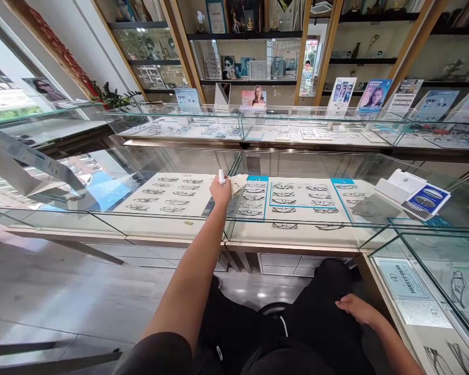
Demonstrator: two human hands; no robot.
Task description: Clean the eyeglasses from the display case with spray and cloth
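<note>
My left hand point(220, 194) reaches out over the glass-topped display counter point(172, 159), its fingers wrapped round a small bottle with a white top point(221, 177). The bottle's lower part is hidden inside the fist. Just right of this hand lies a crumpled beige cloth point(239, 183) on the glass. Beneath the glass, rows of eyeglasses point(283, 201) rest on pale boards with blue strips. My right hand point(357, 308) lies loosely on my dark-trousered leg, fingers partly bent and holding nothing I can see.
On the counter's right stands an open white box with a blue card point(428, 200). A grey-white stand point(35, 161) rises at the left. Another glass case point(445, 291) flanks my right side. Behind are a further display case point(203, 127) and shelves point(246, 36).
</note>
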